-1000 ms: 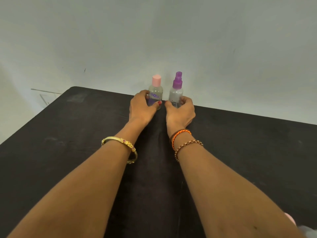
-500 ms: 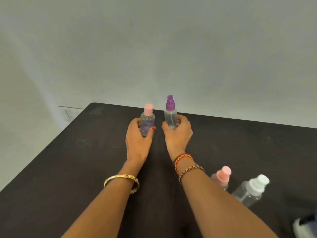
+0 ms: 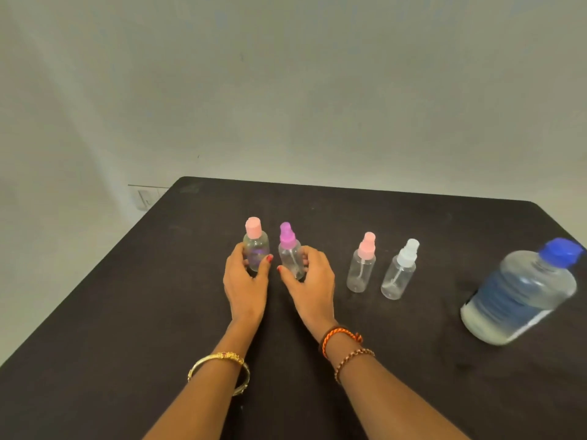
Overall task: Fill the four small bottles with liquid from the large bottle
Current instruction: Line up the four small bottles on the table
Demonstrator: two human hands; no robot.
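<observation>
We've pulled the view back over the last second: all four small bottles and the big bottle (image 3: 521, 290) now show on the black table (image 3: 95, 312). Our left hand (image 3: 246, 285) grips the pink-cap bottle (image 3: 256, 246), right hand (image 3: 313, 281) grips the purple sprayer (image 3: 289, 254), as before. Pink sprayer (image 3: 362, 265) and white sprayer (image 3: 399, 271) stand just right, untouched. All caps on, so we judge filling not started

We can read no text, brand or number here. The pink-capped bottle (image 3: 256, 249) on the left carries a purple patch and the large bottle (image 3: 521, 293) on the right a blue band, both too blurred to make out.
</observation>
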